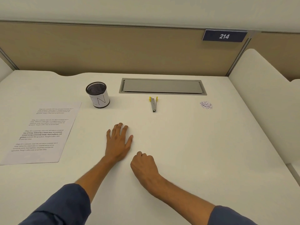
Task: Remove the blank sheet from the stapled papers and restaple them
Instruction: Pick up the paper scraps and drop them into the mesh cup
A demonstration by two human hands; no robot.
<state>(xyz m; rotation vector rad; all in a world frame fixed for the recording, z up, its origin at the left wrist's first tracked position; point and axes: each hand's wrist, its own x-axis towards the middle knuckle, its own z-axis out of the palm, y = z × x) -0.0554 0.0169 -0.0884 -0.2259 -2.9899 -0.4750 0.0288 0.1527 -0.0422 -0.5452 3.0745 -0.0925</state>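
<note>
white desk [194, 143], mesh cup [97, 94] contents unclear, left grip [119, 140] flat and wide, right grip [143, 164] fisted, empty

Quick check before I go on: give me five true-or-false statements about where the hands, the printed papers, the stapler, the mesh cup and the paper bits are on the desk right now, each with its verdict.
1. The left hand lies flat on the desk with straight fingers. True.
2. The right hand grips the stapler. False: it is a curled fist that holds nothing visible, and the stapler lies apart, nearer the far edge.
3. The printed papers lie to the left of both hands, untouched. True.
4. The mesh cup lies tipped on its side. False: it stands upright beyond the papers.
5. The pile of paper bits lies between the cup and the stapler. False: it lies to the right of the stapler.
</note>
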